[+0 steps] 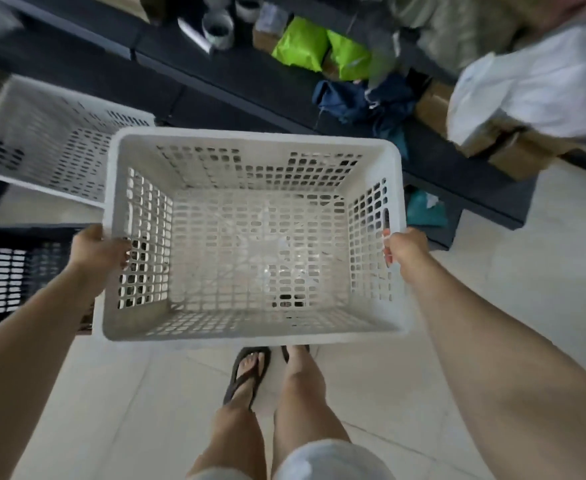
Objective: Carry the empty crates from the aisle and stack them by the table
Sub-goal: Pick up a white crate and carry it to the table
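An empty white perforated crate point(253, 143) hangs in front of me above the tiled floor, its open top facing up. My left hand point(99, 251) grips its left rim and my right hand point(404, 249) grips its right rim by the handle slot. A second white crate point(47, 133) sits further back on the left, empty and blurred. A dark blue crate point(10, 271) stands at the left edge, partly hidden behind my left forearm. My feet in flip-flops show beneath the held crate.
A low black table point(236, 81) runs diagonally across the back with cups point(218, 29), green bags point(322, 50), blue cloth point(364, 102), cardboard boxes point(513, 150) and a white bag point(541, 91) on it. Pale floor tiles point(509, 271) lie open to the right and below.
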A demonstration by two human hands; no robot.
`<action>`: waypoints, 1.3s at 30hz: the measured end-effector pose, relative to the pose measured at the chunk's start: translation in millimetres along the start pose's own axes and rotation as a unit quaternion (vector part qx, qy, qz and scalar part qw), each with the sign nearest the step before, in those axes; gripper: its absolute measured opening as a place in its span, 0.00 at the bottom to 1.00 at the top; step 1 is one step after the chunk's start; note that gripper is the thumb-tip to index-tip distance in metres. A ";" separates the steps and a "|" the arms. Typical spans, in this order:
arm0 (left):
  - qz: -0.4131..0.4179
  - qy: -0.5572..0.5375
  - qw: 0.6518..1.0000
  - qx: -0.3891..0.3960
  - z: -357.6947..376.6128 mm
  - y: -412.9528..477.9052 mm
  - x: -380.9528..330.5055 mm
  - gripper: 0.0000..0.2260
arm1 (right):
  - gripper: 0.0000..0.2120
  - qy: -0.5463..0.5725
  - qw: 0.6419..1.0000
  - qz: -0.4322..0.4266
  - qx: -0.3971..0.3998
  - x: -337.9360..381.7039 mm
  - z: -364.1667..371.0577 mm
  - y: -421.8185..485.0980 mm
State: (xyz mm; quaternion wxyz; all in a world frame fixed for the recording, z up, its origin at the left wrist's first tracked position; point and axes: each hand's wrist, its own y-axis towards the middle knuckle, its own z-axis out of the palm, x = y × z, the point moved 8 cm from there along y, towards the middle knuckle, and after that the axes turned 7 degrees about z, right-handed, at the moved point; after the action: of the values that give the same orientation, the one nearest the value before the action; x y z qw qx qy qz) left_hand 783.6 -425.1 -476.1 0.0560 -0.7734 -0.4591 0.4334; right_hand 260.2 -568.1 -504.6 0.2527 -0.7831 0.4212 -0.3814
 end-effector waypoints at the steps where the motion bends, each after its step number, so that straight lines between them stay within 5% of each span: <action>1: 0.019 0.000 1.000 0.013 3.7 -9.0 -14.1 0.06 | 0.11 0.014 1.000 0.005 -0.007 -10.1 -17.2 -6.6; 13: 0.149 0.036 0.975 0.159 141.4 -124.9 -127.2 0.07 | 0.10 0.209 0.970 0.073 -0.100 -212.8 -205.9 -58.8; 25: 0.253 0.092 0.937 0.221 402.4 -399.3 -198.2 0.02 | 0.16 0.350 0.911 0.152 -0.158 -472.5 -464.7 1.4; 34: 0.282 0.101 0.919 0.257 558.3 -530.7 -271.9 0.04 | 0.25 0.371 0.896 0.160 -0.182 -527.9 -642.2 79.3; 39: 0.270 0.088 0.926 0.249 641.7 -544.4 -327.5 0.04 | 0.22 0.355 0.906 0.150 -0.175 -502.9 -714.0 167.3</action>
State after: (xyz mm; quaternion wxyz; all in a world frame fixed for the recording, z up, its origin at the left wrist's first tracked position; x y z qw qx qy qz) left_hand -106.3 -562.1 -406.2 0.1674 -0.8643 -0.1032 0.4629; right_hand -574.6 -279.2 -402.8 -0.0005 -0.5554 0.6553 -0.5119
